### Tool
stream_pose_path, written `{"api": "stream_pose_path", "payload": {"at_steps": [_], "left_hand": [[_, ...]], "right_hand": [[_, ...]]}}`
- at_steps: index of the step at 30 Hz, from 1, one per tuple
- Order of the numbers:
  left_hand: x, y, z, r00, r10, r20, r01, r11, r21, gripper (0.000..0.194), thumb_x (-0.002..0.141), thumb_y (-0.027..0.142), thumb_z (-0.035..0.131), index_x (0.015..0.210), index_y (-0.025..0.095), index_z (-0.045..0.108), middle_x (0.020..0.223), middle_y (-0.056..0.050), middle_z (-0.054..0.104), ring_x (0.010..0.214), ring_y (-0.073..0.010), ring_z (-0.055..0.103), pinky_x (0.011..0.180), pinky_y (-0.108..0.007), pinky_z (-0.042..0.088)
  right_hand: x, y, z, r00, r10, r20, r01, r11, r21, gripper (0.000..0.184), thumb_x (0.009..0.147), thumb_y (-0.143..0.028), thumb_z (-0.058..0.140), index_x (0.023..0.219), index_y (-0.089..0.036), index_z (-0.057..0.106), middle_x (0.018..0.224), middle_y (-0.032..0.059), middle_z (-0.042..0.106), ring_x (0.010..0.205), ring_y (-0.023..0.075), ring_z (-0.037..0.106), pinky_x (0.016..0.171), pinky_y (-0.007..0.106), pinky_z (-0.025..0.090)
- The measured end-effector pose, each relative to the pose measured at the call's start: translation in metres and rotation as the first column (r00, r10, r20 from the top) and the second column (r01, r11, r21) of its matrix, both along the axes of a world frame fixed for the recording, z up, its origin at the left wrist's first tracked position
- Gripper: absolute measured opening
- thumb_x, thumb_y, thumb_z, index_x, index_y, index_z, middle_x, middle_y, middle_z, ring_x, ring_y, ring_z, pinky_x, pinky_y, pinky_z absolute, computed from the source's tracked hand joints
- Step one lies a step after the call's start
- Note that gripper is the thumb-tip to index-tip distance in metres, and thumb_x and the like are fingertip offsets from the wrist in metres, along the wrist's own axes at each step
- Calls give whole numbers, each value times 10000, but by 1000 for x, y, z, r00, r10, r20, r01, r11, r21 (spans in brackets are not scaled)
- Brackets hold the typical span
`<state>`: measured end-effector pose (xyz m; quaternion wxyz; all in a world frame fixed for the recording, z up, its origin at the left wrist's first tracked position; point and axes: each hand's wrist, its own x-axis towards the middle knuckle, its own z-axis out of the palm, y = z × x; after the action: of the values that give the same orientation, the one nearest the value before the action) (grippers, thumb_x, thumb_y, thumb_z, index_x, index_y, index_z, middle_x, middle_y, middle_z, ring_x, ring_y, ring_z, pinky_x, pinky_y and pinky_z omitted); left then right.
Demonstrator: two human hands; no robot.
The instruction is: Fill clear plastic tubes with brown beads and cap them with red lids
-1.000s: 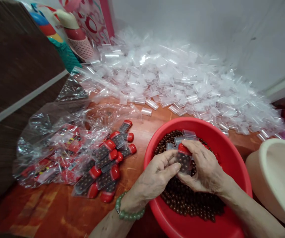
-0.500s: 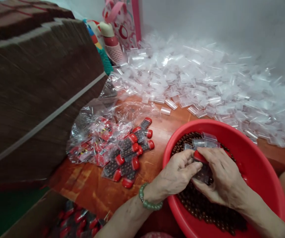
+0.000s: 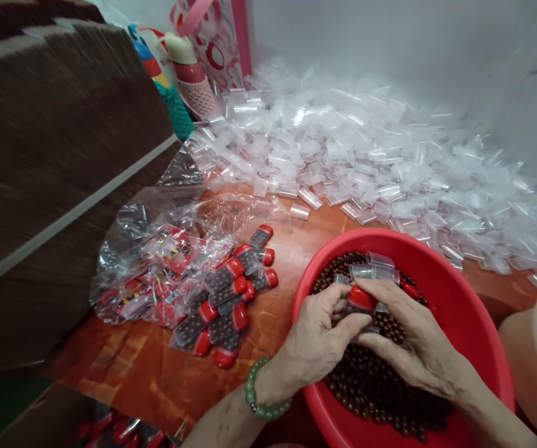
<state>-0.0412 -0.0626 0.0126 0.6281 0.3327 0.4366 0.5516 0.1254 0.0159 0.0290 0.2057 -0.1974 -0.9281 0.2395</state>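
A small clear flat container with a red cap (image 3: pixel 361 298) is held over the red basin (image 3: pixel 485 339). My left hand (image 3: pixel 317 330) pinches it, the thumb lying across its lower part. My right hand (image 3: pixel 412 342) has its index fingertip at the cap and its thumb at the bottom end, with a gap between them showing the beads behind. Under both hands, brown round beads (image 3: pixel 375 392) fill the basin's near part. Several clear sleeves (image 3: pixel 373 272) lie on the beads, just beyond my fingertips. Part of the held container is hidden by my fingers.
Bead-filled, red-capped containers (image 3: pixel 231 305) lie left of the basin, beside a plastic bag (image 3: pixel 156 267) of red packets. More containers fill a box (image 3: pixel 123 429) below. Clear sleeves (image 3: pixel 343 143) are heaped behind. A strapped brown stack (image 3: pixel 63 137) stands left, near a bottle (image 3: pixel 191 71).
The view has shifted slightly, so the table things sit further left. The container in my hands has turned, and its red cap now shows more fully between my fingers.
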Motion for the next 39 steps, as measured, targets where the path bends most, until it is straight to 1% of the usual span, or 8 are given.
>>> {"api": "stream_pose_path", "payload": {"at_steps": [6,9,13,18,23,28,34,39], "left_hand": [[-4,-8,11,982,183,-42,-177,976,123,200,896,277,630,1059,165,659,1003,-76,738,882,-176,684,826,-282,521],[-6,-10,15,972,165,-164,-124,964,235,184,875,245,663,1033,160,704,965,-76,746,882,-184,685,823,-285,528],[-18,-7,12,945,319,-67,-303,936,179,188,856,249,693,1027,174,721,1007,-62,756,915,-181,693,851,-288,542],[-60,-4,-6,727,670,-149,-645,741,189,201,797,305,764,970,205,743,915,-17,747,815,-141,681,758,-253,555],[-97,0,-28,657,753,-12,-753,657,29,285,694,324,842,891,161,715,802,15,706,679,-84,662,644,-180,538],[-99,2,-38,691,718,82,-718,695,-33,361,693,387,833,921,161,669,812,-4,711,706,-155,718,678,-282,592],[-92,-1,-41,719,659,223,-654,749,-107,382,727,404,820,930,145,628,831,-49,752,804,-230,758,771,-368,615],[-91,-4,-36,751,590,298,-581,804,-126,317,837,405,721,958,132,612,931,-95,760,802,-227,759,759,-376,619]], "right_hand": [[7,5,-2,998,-21,-57,30,985,171,707,889,-372,661,1497,-157,369,1322,184,586,1206,303,584,969,441,557],[10,7,-5,998,-21,-66,38,963,268,635,903,-295,640,1480,-158,413,1270,174,608,1139,300,614,927,440,571],[16,12,-11,995,-59,-83,81,957,280,503,909,-269,640,1391,-187,522,1246,133,627,1082,275,637,932,425,553],[30,18,-30,995,-89,42,75,963,257,388,945,-271,590,1328,-222,553,1299,83,613,1154,247,611,1028,409,487],[47,24,-51,979,-38,199,-20,960,279,395,974,-266,509,1369,-263,520,1335,43,618,1233,257,581,1077,433,450],[53,29,-63,959,73,273,-168,925,341,353,985,-279,472,1331,-273,545,1294,41,639,1181,243,618,1012,391,488],[36,26,-56,985,19,170,-73,945,319,273,1009,-339,450,1197,-207,598,1114,73,686,977,193,694,881,309,540],[30,25,-57,986,34,166,-80,957,277,285,1017,-335,425,1200,-235,620,1072,58,712,995,207,690,868,324,544]]}}
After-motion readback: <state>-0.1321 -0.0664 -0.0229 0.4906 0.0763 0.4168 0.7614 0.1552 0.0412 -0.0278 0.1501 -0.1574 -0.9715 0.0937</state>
